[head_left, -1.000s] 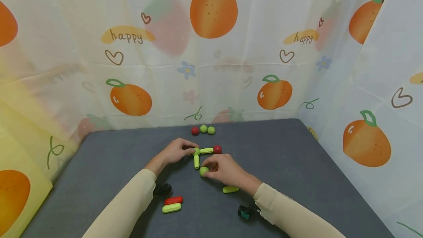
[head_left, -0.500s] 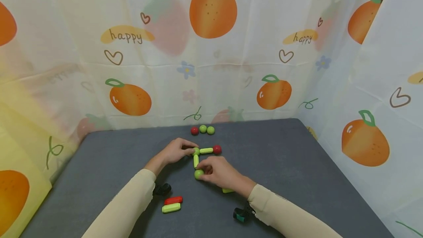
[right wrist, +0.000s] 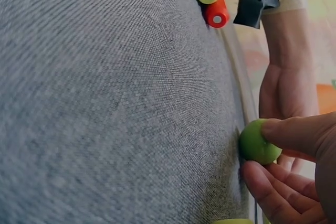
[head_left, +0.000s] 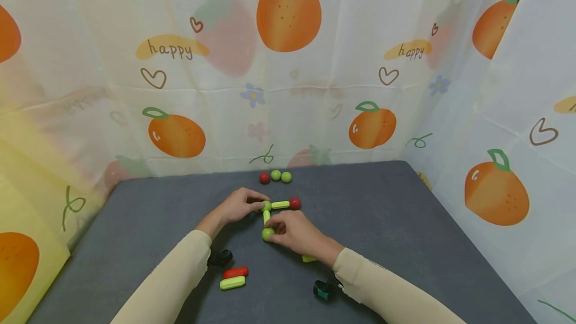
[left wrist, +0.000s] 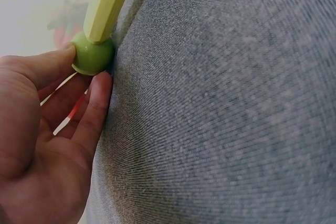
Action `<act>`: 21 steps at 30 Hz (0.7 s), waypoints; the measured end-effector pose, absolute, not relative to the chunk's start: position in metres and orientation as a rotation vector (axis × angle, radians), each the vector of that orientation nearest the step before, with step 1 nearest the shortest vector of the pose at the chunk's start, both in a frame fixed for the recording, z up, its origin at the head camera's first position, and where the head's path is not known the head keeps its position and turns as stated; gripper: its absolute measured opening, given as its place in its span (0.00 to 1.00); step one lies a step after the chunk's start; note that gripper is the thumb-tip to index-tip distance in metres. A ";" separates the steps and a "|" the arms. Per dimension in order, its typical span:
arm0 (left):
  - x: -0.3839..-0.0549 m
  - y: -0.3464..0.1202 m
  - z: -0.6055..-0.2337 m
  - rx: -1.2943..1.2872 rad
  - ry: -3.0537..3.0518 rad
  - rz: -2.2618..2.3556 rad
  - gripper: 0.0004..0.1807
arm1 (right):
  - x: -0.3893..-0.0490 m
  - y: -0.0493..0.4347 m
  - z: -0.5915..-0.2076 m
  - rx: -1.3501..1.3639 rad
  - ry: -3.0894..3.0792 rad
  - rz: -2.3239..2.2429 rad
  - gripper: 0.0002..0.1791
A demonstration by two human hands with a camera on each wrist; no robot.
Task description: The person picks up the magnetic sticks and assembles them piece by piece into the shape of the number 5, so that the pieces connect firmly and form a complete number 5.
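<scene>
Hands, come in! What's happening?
Left hand pinches corner green ball. Right hand pinches nearer green ball at end of lime stick. Red stick aside, not blocking.

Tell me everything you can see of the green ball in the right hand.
The green ball is round, smooth and slightly glossy, and looks like plastic. The right hand pinches it between thumb and fingers, which cover part of it. It sits low over the grey table; I cannot tell whether it touches. It meets the near end of a yellow-green stick; whether they are fully joined is unclear.
</scene>
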State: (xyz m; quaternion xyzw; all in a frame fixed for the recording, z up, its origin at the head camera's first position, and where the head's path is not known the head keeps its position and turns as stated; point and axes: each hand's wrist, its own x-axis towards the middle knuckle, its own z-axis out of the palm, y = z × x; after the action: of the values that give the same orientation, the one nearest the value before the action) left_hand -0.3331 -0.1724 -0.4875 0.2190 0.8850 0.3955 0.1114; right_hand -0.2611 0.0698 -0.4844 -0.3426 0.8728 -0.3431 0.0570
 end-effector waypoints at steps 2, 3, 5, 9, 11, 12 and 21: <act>-0.333 -0.173 -0.488 0.652 2.600 1.162 0.14 | -0.261 0.069 -0.484 -1.041 2.646 -1.038 0.14; -0.333 -0.173 -0.488 0.657 2.599 1.163 0.14 | -0.261 0.068 -0.484 -1.042 2.644 -1.039 0.14; -0.333 -0.173 -0.488 0.664 2.601 1.163 0.14 | -0.261 0.067 -0.484 -1.042 2.641 -1.041 0.14; -0.333 -0.173 -0.490 0.670 2.598 1.170 0.14 | -0.261 0.066 -0.484 -1.045 2.646 -1.038 0.14; -0.332 -0.173 -0.490 0.664 2.600 1.171 0.14 | -0.261 0.066 -0.484 -1.037 2.648 -1.033 0.13; -0.332 -0.173 -0.489 0.658 2.601 1.171 0.14 | -0.261 0.066 -0.484 -1.034 2.649 -1.031 0.13; -0.333 -0.172 -0.490 0.644 2.617 1.157 0.14 | -0.261 0.065 -0.482 -1.026 2.649 -1.027 0.14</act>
State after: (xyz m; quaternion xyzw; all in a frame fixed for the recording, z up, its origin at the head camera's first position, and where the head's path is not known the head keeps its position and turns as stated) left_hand -0.3325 -0.1725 -0.4896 0.2185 0.8874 0.3924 0.1044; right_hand -0.2608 0.0648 -0.4825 -0.3391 0.8754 -0.3393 0.0604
